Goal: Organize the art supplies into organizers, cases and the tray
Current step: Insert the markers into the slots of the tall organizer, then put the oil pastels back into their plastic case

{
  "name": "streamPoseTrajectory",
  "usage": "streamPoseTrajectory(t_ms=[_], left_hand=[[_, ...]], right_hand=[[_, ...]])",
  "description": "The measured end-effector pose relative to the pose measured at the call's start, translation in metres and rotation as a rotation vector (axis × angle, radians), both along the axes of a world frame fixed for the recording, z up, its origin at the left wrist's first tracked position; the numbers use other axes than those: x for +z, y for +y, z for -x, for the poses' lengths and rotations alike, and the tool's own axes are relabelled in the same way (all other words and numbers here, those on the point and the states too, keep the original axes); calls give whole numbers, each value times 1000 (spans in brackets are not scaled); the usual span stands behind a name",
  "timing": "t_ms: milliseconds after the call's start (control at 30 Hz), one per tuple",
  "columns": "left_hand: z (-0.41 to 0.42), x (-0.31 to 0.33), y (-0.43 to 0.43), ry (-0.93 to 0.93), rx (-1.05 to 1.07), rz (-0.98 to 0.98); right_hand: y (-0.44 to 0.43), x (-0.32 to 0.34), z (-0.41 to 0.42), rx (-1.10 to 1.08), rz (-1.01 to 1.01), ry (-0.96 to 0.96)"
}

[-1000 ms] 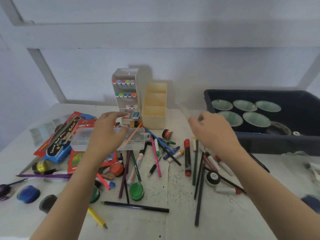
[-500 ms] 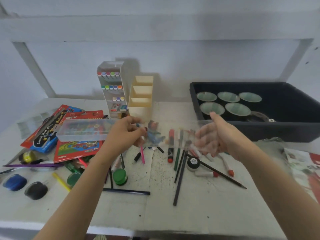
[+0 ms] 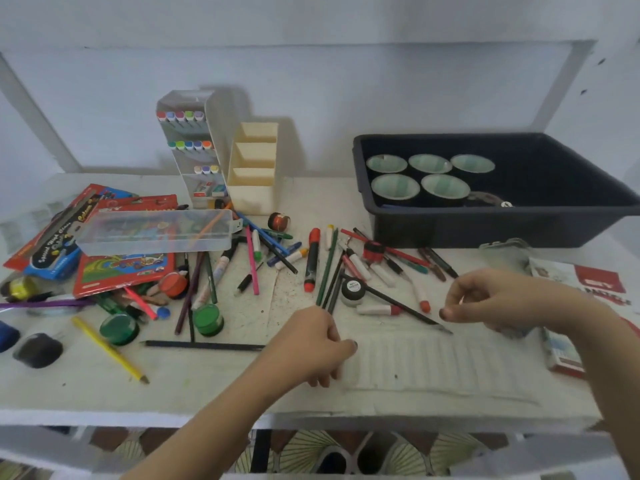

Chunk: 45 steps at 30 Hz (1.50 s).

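Your left hand (image 3: 311,344) grips the clear ribbed insert (image 3: 433,362) by its end (likely light, bendy, slippery); your right hand (image 3: 498,303) is curled, hold unclear; support both ends.

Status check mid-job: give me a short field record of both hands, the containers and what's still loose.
left hand: grips left end of ribbed clear insert lying on table
right hand: above insert's right end, fingers curled, grip unclear
clear case: on red packs, left
marker organizer: upright at back, partly filled
cream organizer: upright beside it, looks empty
black tray: right, holds five cups
loose: red marker, green paint pot, many pencils mid-table
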<state>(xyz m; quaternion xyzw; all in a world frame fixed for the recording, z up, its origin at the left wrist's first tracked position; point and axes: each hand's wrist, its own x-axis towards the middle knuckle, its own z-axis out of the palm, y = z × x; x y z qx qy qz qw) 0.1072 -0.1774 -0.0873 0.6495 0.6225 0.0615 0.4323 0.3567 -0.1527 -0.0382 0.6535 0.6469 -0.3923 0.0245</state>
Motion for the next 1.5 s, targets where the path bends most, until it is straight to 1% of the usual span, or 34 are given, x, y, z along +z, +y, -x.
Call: streamPoseTrajectory(t_ms=[133, 233, 300, 433, 633, 767, 1000, 1200, 1333, 1433, 1500], left_hand=[[-11, -9, -9, -41, 50, 44], [-6, -12, -9, -25, 110, 23], [0, -13, -7, -1, 154, -9], [19, -12, 0, 34, 221, -60], [48, -12, 3, 107, 284, -140], [61, -13, 5, 88, 335, -155], [66, -12, 4, 10, 373, -143], [66, -11, 8, -24, 404, -122], [69, -10, 8, -43, 388, -93], [71, -10, 9, -39, 395, -130], [69, -10, 10, -29, 394, -209]], right_hand=[[-9, -9, -11, 72, 27, -31], [-14, -19, -8, 80, 14, -14], [-17, -25, -5, 76, -42, -32], [-21, -34, 7, 55, -217, -85], [-17, -46, 18, 22, -323, -94], [-17, -55, 29, -27, -336, -43], [-16, -65, 44, -50, -315, -82], [-17, -67, 42, -79, -339, -50], [-18, -66, 41, -75, -316, -48], [-21, -65, 42, -67, -316, -110], [-22, -61, 45, -63, -386, -197]])
